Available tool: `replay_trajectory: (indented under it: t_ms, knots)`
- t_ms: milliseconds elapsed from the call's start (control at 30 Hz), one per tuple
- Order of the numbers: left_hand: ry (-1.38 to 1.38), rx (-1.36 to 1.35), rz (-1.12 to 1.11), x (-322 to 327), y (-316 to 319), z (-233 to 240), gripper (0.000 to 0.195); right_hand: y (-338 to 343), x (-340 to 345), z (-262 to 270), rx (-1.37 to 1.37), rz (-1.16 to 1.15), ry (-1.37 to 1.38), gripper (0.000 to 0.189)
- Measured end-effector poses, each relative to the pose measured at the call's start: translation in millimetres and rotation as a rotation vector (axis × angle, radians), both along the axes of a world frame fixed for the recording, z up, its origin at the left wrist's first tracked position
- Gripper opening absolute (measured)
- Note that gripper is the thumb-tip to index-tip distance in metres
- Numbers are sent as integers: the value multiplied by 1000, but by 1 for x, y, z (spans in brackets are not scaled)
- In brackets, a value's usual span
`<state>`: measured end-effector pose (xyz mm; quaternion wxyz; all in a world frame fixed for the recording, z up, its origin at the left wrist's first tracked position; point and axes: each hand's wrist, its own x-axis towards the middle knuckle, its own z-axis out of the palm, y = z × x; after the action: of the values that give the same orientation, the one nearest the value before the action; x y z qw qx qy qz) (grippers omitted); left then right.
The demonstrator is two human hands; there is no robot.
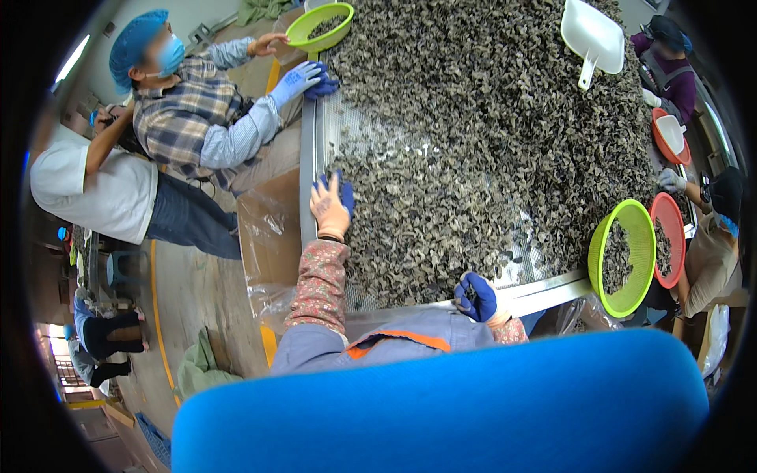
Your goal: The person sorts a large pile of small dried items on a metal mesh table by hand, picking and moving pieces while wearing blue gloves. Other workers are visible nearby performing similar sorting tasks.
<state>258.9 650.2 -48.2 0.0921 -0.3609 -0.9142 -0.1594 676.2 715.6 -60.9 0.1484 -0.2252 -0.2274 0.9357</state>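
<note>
A thick layer of dried dark pieces, resembling wood ear fungus, covers a metal-rimmed table with a perforated surface. My left hand, in an orange and blue glove, rests at the left rim, its fingers apart at the edge of the pieces; its underside is hidden. Over the near rim is my right hand, in a blue-fingered glove, with fingers curled; whether something small is between them cannot be seen. To its right, a green plastic colander with dark pieces stands tilted at the table corner.
A white plastic scoop lies on the pile at the far right. Co-workers stand left and right, one with gloved hands by another green colander. Red baskets line the right side. A plastic-lined cardboard box adjoins the left rim.
</note>
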Motion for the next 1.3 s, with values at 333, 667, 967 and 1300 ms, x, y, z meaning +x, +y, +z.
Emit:
replay_trajectory:
  t_ms: [333, 667, 967, 1300]
  knots:
    - [-351, 152, -347, 41, 48, 17, 56, 1, -4, 0, -89, -29, -22, 28]
    - [-114, 58, -767, 176, 43, 50, 54, 0, -2, 0, -85, -86, 55, 28]
    - [-149, 64, -1043, 216, -31, 49, 38, 10, 18, -11, -72, -214, 110, 27]
    - [-47, 220, -339, 116, -74, 10, 39, 21, 32, -17, -219, -223, 241, 25]
